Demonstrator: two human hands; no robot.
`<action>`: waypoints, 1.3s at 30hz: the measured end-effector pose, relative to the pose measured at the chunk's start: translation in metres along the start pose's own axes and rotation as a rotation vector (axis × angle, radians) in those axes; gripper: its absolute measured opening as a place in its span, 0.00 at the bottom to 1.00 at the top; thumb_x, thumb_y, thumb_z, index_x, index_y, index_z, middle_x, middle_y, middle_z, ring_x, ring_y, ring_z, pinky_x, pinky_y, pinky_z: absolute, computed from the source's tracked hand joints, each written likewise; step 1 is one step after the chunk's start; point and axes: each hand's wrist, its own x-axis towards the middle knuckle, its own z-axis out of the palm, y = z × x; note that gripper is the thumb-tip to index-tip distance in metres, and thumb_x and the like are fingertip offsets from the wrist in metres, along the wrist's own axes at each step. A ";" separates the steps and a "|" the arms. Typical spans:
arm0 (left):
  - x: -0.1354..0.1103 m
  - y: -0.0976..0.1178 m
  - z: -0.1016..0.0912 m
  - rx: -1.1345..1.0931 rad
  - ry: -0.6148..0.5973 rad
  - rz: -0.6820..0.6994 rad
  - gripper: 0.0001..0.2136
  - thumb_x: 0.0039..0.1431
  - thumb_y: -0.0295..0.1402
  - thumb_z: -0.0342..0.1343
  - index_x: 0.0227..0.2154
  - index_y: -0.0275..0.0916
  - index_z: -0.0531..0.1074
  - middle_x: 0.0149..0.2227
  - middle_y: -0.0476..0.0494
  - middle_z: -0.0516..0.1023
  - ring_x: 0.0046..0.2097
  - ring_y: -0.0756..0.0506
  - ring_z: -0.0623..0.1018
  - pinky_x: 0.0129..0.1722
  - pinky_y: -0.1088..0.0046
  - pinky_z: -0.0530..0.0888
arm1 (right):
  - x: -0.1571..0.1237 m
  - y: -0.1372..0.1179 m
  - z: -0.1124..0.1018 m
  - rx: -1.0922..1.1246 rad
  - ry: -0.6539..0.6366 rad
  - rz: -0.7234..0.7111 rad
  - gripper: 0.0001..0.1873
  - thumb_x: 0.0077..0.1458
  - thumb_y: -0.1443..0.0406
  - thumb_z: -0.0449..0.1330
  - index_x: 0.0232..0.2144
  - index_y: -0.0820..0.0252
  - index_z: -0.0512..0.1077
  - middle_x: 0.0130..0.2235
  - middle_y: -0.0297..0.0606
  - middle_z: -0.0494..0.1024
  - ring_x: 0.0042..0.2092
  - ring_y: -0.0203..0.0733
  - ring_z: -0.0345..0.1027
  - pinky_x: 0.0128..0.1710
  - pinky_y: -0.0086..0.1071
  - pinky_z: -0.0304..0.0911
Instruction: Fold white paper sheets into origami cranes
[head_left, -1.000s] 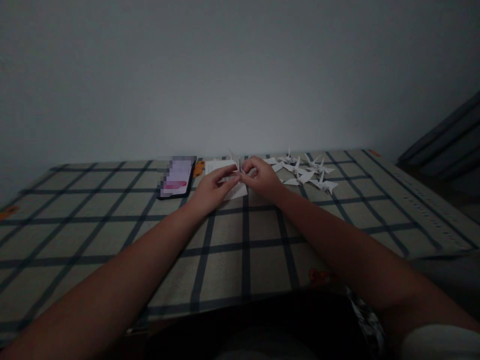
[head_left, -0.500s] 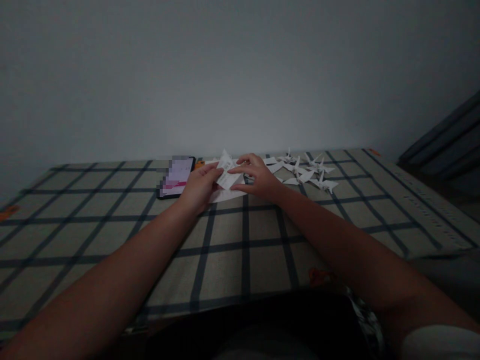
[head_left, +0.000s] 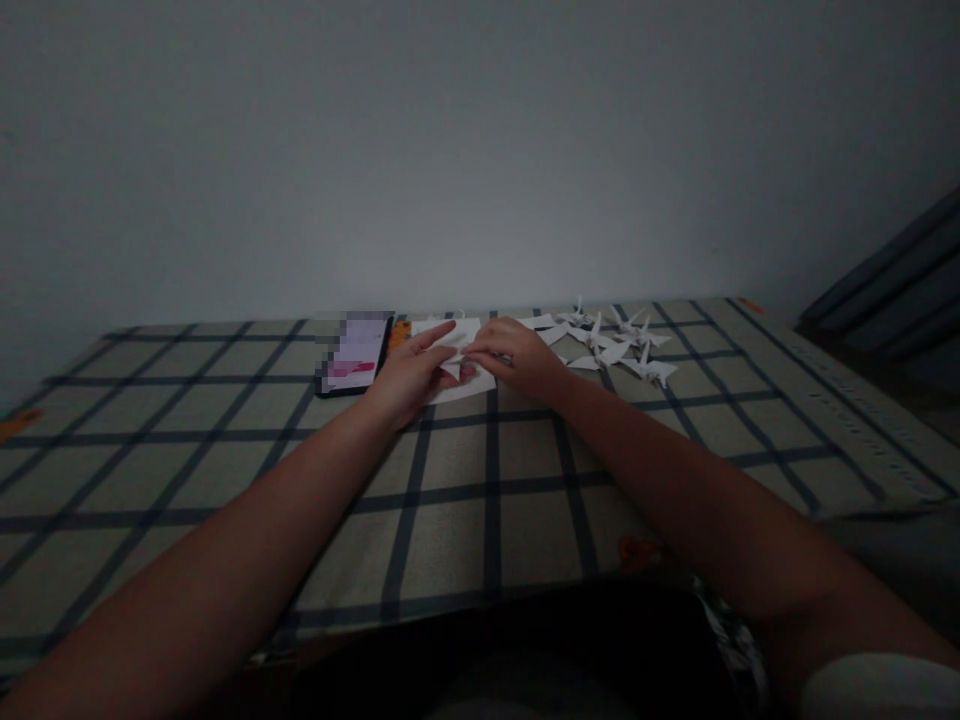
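Observation:
A small piece of folded white paper (head_left: 452, 368) is held between my two hands, above the far part of the table. My left hand (head_left: 407, 378) grips it from the left with the thumb and fingers. From the right, my right hand (head_left: 517, 358) pinches its edge with bent fingers. Much of the folded paper is hidden by the fingers. Beneath the hands lies a flat white sheet (head_left: 480, 388). Several white paper cranes (head_left: 598, 348) rest to the right of my right hand.
A phone (head_left: 354, 352) with a lit, partly pixelated screen lies left of my left hand. Under everything spreads a checked tablecloth (head_left: 454, 520). A grey wall (head_left: 480, 150) rises behind the table, and a dark striped cloth (head_left: 892, 270) is at the far right.
The folded paper, which stood up as a diamond shape between my hands, now sits lower and shows less. My right fingers have closed from a spread pose into a pinch.

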 end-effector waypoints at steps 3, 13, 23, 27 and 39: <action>0.000 -0.001 0.002 -0.016 -0.051 0.025 0.15 0.55 0.26 0.61 0.46 0.30 0.78 0.40 0.34 0.82 0.33 0.48 0.81 0.28 0.78 0.75 | 0.001 -0.001 0.000 0.039 0.027 0.048 0.10 0.64 0.64 0.57 0.38 0.60 0.78 0.37 0.39 0.78 0.40 0.40 0.67 0.44 0.35 0.61; 0.002 0.000 -0.006 -0.124 -0.251 -0.035 0.20 0.43 0.25 0.55 0.41 0.28 0.79 0.39 0.34 0.83 0.37 0.41 0.82 0.40 0.63 0.80 | 0.002 -0.005 -0.006 0.260 0.090 0.356 0.15 0.55 0.54 0.64 0.30 0.61 0.75 0.32 0.36 0.75 0.35 0.38 0.65 0.36 0.32 0.58; -0.004 0.001 -0.001 0.037 -0.111 0.062 0.14 0.46 0.30 0.66 0.38 0.32 0.81 0.36 0.39 0.82 0.34 0.47 0.79 0.32 0.75 0.77 | 0.000 0.000 -0.003 0.568 0.053 0.401 0.16 0.56 0.54 0.62 0.25 0.59 0.67 0.30 0.33 0.69 0.34 0.37 0.62 0.39 0.33 0.59; -0.003 0.000 -0.001 0.091 -0.100 0.085 0.11 0.48 0.35 0.67 0.33 0.34 0.81 0.35 0.41 0.82 0.33 0.48 0.78 0.32 0.75 0.77 | 0.000 0.001 -0.003 0.361 0.125 0.308 0.10 0.56 0.58 0.59 0.29 0.59 0.70 0.34 0.36 0.70 0.38 0.39 0.64 0.41 0.34 0.60; -0.001 -0.008 -0.007 0.343 -0.112 0.088 0.28 0.49 0.38 0.69 0.54 0.40 0.77 0.33 0.43 0.82 0.26 0.49 0.75 0.22 0.78 0.66 | -0.001 0.000 -0.004 -0.024 -0.018 0.177 0.10 0.62 0.62 0.57 0.32 0.61 0.75 0.31 0.37 0.76 0.34 0.37 0.64 0.38 0.32 0.57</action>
